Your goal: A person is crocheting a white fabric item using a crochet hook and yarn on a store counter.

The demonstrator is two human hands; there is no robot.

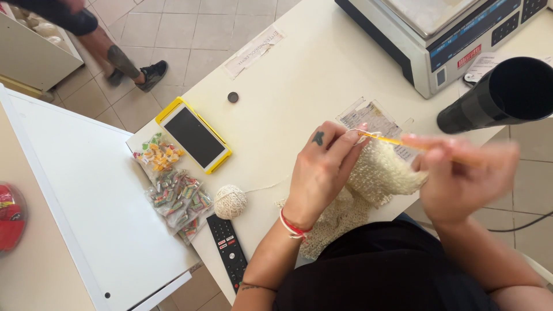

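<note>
Two hands worked one cream crocheted piece (pixel 380 175) at the near edge of the white bench (pixel 299 75). The left hand (pixel 324 167) pinched its upper edge; the right hand (pixel 461 178), blurred, was closed around one yellow crochet hook (pixel 387 139). On the bench lay one yarn ball (pixel 230 201), one remote control (pixel 229 251), two candy bags (pixel 178 198), one yellow-cased phone (pixel 194 137) and one scale (pixel 443 34).

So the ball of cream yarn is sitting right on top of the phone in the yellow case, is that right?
Not quite. In the head view the ball of cream yarn sits on the white table, between the bags of small candies and the black remote. The phone in the yellow case lies apart from it.
</note>
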